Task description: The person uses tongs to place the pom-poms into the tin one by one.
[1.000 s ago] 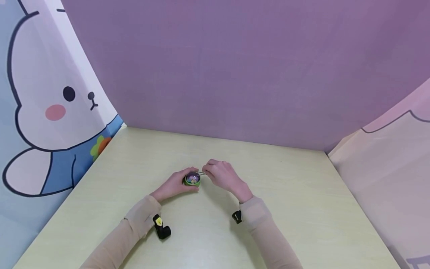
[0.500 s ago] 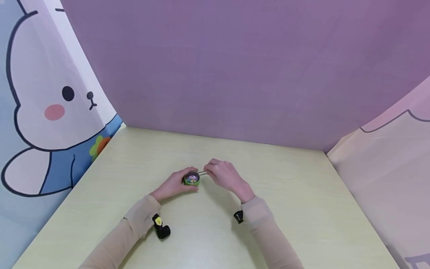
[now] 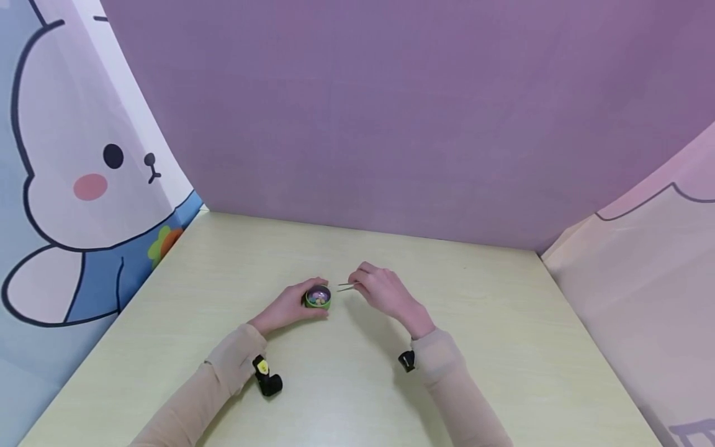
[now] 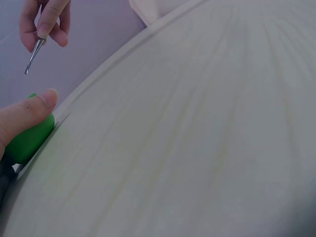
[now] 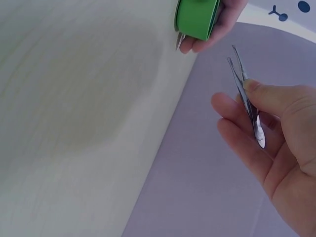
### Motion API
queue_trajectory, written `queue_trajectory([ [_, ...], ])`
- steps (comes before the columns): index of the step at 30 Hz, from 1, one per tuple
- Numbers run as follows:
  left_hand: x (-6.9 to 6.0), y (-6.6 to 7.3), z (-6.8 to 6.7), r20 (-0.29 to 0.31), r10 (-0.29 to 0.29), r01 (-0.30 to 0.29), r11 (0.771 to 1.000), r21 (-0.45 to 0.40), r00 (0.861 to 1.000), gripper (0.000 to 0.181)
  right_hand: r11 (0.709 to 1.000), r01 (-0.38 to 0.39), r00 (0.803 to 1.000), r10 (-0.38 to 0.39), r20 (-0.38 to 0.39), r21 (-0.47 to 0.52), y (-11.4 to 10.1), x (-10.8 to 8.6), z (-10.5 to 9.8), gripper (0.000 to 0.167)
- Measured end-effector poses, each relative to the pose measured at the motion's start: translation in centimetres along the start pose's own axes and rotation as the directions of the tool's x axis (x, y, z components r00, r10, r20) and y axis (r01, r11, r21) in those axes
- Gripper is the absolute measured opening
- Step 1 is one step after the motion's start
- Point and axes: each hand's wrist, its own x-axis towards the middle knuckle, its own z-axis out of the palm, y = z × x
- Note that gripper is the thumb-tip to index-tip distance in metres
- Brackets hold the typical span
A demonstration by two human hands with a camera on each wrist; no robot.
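My left hand curls round a small green round container on the table, thumb on the near side and fingers on the far side. Inside it lie several small coloured pieces, too small to tell apart. Just to its right, my right hand pinches metal tweezers between thumb and fingers. The tips stand apart, point toward the container and hold nothing that I can see. In the left wrist view the thumb presses the green wall, and the tweezers hang above and beyond it.
A pale wooden table spreads round both hands. At its back rises a purple cloth; a printed cartoon curtain hangs at the left and a pale one at the right. Dark wrist cameras sit at both cuffs.
My right hand has drawn back to the right with the tweezers, whose tips have left the container's rim. The left hand and the container have stayed almost still.
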Motion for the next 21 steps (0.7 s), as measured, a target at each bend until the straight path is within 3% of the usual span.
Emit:
queue_trajectory([
  [9,0.1,0.0,0.1,0.003,0.004,-0.004,1.0,0.008,1.0,0.073,1.0,-0.018,1.0,0.019,0.023,-0.008,0.7,-1.5,-0.5,0.016],
  [21,0.0,0.3,0.0,0.011,-0.006,0.005,1.0,0.007,1.0,0.074,0.995,-0.091,0.996,0.09,-0.022,-0.037,2.5,-4.3,-0.9,0.013],
])
